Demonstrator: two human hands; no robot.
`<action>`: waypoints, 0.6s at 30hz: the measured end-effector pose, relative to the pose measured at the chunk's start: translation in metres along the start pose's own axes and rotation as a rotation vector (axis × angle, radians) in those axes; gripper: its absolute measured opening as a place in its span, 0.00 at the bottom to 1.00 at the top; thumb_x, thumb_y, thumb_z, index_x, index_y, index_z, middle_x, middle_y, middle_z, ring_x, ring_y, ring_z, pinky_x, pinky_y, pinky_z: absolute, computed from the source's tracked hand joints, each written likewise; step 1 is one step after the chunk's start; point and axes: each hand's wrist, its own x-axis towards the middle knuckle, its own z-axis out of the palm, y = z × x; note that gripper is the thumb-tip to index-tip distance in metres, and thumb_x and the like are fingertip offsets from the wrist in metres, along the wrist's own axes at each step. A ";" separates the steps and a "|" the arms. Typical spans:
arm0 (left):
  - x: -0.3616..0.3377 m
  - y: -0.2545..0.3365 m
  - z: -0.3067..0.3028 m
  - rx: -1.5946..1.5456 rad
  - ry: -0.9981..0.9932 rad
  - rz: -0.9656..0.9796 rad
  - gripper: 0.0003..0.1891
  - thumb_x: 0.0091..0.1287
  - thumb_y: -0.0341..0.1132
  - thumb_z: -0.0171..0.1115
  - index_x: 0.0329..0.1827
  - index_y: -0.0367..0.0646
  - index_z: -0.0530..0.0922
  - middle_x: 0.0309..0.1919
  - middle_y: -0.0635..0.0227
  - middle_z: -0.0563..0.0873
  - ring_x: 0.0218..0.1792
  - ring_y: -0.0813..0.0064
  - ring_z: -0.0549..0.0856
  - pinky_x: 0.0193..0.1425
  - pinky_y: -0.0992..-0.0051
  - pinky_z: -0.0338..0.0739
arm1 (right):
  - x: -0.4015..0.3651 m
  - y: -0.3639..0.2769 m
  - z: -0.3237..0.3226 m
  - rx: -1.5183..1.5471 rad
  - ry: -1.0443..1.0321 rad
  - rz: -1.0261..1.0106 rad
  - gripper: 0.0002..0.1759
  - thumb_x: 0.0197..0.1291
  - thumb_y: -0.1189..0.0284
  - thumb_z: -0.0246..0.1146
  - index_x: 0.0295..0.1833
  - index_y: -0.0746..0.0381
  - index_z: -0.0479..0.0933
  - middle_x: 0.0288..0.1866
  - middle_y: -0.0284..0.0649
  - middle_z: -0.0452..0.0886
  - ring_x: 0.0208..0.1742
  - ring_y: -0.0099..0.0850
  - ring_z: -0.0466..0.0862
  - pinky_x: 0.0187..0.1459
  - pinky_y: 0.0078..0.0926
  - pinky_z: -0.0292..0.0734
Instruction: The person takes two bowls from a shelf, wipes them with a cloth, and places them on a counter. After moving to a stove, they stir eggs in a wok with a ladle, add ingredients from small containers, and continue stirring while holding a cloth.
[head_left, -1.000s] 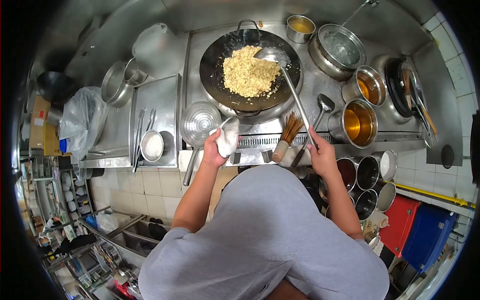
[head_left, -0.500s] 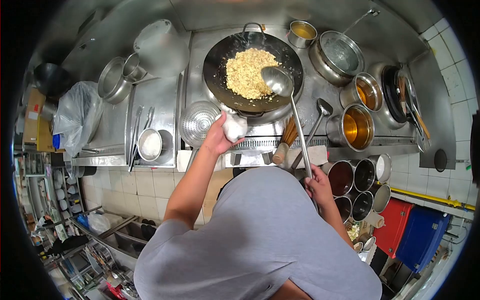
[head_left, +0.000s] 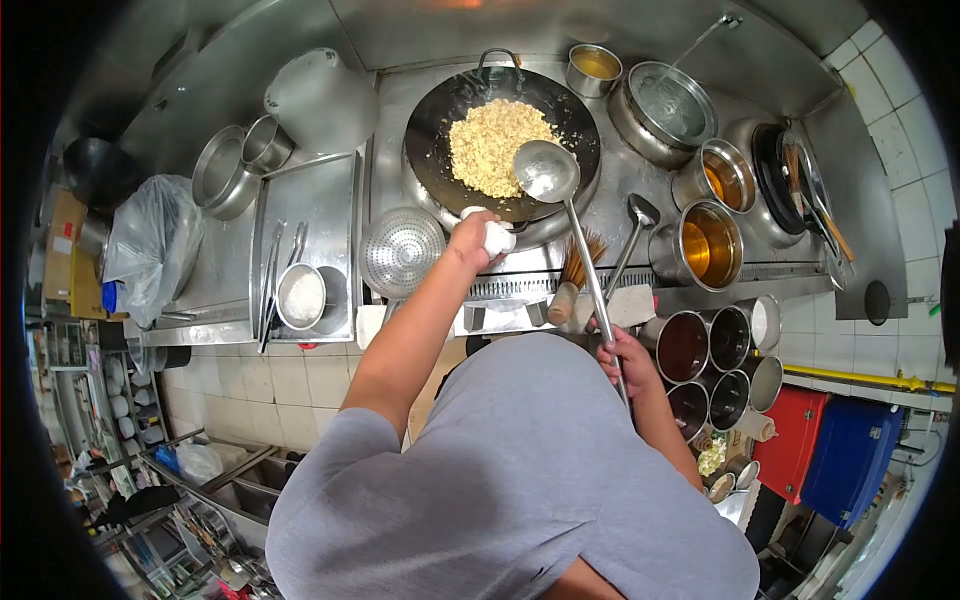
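Note:
My left hand (head_left: 474, 241) is closed around a folded white cloth (head_left: 499, 238), right at the near rim of a black wok (head_left: 425, 145). In the wok lies a heap of crumbly yellow food that looks like fried rice (head_left: 485, 145). My right hand (head_left: 627, 362) grips the long handle of a metal ladle (head_left: 547, 171) close to my body. The ladle's bowl overlaps the right edge of the heap. Left of the wok, a perforated strainer (head_left: 402, 250) rests on the counter beside my left forearm.
A bamboo brush (head_left: 575, 275) and a spatula (head_left: 640, 215) lie right of the ladle handle. Pots of amber liquid (head_left: 710, 247) and a water pot (head_left: 670, 105) stand farther right. Several seasoning pots (head_left: 682, 348) sit below. On the left is a bowl of white powder (head_left: 302, 297).
My left hand has moved right with the cloth and now closes on it at the wok's near rim. The ladle's bowl has shifted slightly left and down.

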 end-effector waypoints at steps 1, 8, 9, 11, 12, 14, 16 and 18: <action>0.001 0.000 0.001 -0.004 -0.001 0.002 0.12 0.76 0.39 0.64 0.57 0.48 0.82 0.44 0.62 0.93 0.40 0.56 0.93 0.40 0.47 0.87 | 0.005 0.008 -0.003 -0.042 -0.007 -0.020 0.34 0.79 0.71 0.59 0.88 0.56 0.68 0.33 0.31 0.75 0.20 0.18 0.68 0.21 0.18 0.66; 0.009 -0.005 -0.007 -0.003 -0.067 0.029 0.12 0.77 0.40 0.63 0.59 0.47 0.81 0.44 0.60 0.93 0.40 0.56 0.94 0.39 0.49 0.87 | 0.008 0.012 -0.001 -0.067 0.024 -0.022 0.34 0.79 0.72 0.59 0.88 0.57 0.69 0.33 0.31 0.74 0.20 0.18 0.68 0.22 0.18 0.66; 0.006 -0.005 -0.005 -0.016 -0.037 0.036 0.12 0.77 0.40 0.64 0.59 0.47 0.81 0.44 0.60 0.93 0.40 0.56 0.94 0.39 0.49 0.88 | 0.007 0.012 0.000 -0.067 0.025 -0.023 0.34 0.79 0.72 0.59 0.88 0.57 0.69 0.33 0.31 0.74 0.20 0.18 0.68 0.22 0.18 0.66; 0.003 -0.004 -0.005 -0.009 -0.054 0.042 0.12 0.78 0.39 0.64 0.59 0.47 0.80 0.44 0.60 0.93 0.40 0.56 0.94 0.39 0.50 0.88 | 0.008 0.011 0.001 -0.099 0.041 -0.026 0.33 0.79 0.72 0.58 0.87 0.58 0.70 0.33 0.31 0.74 0.20 0.18 0.68 0.23 0.17 0.65; 0.002 -0.004 -0.006 0.000 -0.069 0.049 0.12 0.78 0.39 0.64 0.60 0.48 0.80 0.44 0.60 0.93 0.40 0.56 0.94 0.39 0.50 0.88 | 0.008 0.010 0.001 -0.102 0.040 -0.024 0.33 0.79 0.72 0.58 0.87 0.58 0.70 0.33 0.31 0.74 0.20 0.18 0.68 0.23 0.17 0.65; 0.003 -0.003 -0.007 0.007 -0.068 0.051 0.12 0.78 0.39 0.64 0.60 0.48 0.80 0.44 0.59 0.93 0.40 0.56 0.94 0.39 0.49 0.88 | 0.008 0.010 0.001 -0.110 0.045 -0.024 0.33 0.79 0.72 0.58 0.87 0.60 0.71 0.33 0.30 0.74 0.21 0.18 0.68 0.24 0.16 0.65; 0.004 -0.004 -0.006 0.016 -0.067 0.052 0.13 0.78 0.39 0.64 0.60 0.48 0.80 0.45 0.59 0.93 0.40 0.56 0.94 0.39 0.49 0.89 | 0.010 0.009 0.000 -0.114 0.045 -0.016 0.33 0.78 0.72 0.58 0.86 0.61 0.71 0.33 0.30 0.74 0.21 0.18 0.68 0.24 0.16 0.65; 0.004 -0.005 -0.004 0.005 -0.028 0.085 0.12 0.77 0.38 0.65 0.60 0.48 0.80 0.45 0.59 0.93 0.40 0.55 0.93 0.39 0.48 0.89 | 0.010 0.006 0.002 -0.118 0.045 -0.009 0.33 0.78 0.72 0.58 0.86 0.62 0.71 0.33 0.30 0.74 0.21 0.18 0.68 0.24 0.16 0.64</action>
